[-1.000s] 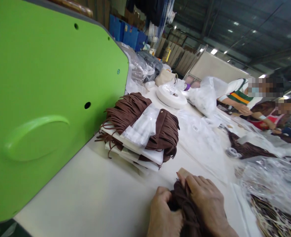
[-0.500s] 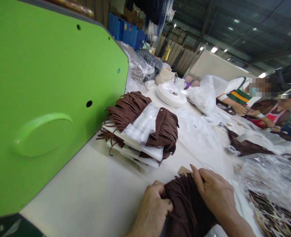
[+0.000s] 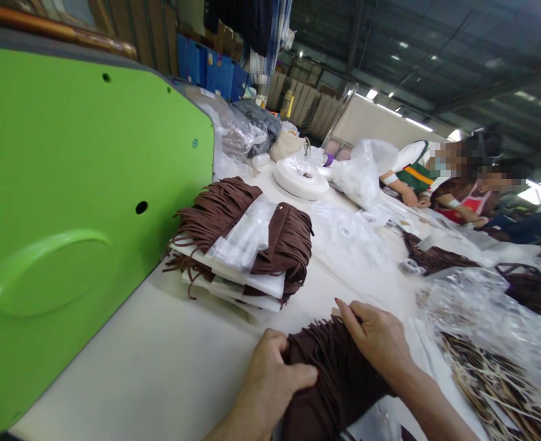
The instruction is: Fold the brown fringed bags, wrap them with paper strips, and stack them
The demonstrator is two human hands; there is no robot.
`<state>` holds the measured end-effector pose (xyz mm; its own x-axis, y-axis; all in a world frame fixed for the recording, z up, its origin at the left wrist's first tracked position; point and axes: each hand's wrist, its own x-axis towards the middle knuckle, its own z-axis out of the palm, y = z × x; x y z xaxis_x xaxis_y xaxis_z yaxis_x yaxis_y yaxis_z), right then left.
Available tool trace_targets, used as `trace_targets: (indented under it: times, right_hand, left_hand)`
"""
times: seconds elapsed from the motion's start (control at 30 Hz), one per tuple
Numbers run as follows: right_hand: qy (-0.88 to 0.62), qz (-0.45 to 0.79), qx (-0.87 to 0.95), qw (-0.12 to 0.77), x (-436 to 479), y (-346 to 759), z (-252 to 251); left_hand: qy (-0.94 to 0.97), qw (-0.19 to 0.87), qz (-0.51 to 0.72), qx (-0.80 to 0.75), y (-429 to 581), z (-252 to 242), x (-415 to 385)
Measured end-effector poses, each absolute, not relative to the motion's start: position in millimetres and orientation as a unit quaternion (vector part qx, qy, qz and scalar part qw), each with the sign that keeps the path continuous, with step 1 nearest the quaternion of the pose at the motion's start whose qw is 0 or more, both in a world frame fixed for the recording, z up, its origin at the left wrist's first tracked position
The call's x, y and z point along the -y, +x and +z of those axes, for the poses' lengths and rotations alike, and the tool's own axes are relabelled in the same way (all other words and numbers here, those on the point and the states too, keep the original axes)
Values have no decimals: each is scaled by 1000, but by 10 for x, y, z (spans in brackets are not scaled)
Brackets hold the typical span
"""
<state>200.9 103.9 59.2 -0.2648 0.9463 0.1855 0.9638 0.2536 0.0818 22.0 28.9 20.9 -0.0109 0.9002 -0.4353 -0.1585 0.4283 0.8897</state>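
Spread out between the 2 hands, where it was bunched 1 second ago, the brown fringe point(image 3: 332, 367) is now laid flatter on the near part of the table point(image 3: 160, 349), its strands more open to handling. Its left edge is grasped by the left hand point(image 3: 270, 383), thumb on top; whether anything is pinched by the right hand point(image 3: 380, 337) at the far edge cannot be told. Space is bounded by a banded fringe stack point(image 3: 247, 242) beside the green panel point(image 3: 82, 184), and rightward by clear plastic point(image 3: 472, 309) over cords point(image 3: 481, 383).
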Motion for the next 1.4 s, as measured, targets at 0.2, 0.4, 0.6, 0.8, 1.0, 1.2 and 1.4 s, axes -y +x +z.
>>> trace_targets:
  times: [0.2,0.4,0.6,0.8,1.0,1.2,1.4]
  right_hand:
    - [-590,33,800,-108,-1236,2032,601]
    - [-584,65,800,-119,-1345,1935,437]
    - [-594,83,799,-39,-1502,1900,647]
    - [-564,79,815,103,-632,2294,974]
    - [-517,65,821,235,365,2557,508]
    - [-580,49,729,361,847,2744,373]
    - [-724,158,542,397,1041,2654,173]
  left_hand:
    - [289,670,425,-536,293,128,-262]
    - [366,548,411,-630,260,92,-223]
    - [367,454,411,-700,341,-18,-285]
    - [312,419,478,-706,455,-53,-261]
    - [401,401,479,-669,222,57,11]
    - [356,536,392,-657,254,121,737]
    - [292,674,323,-597,662,77,823]
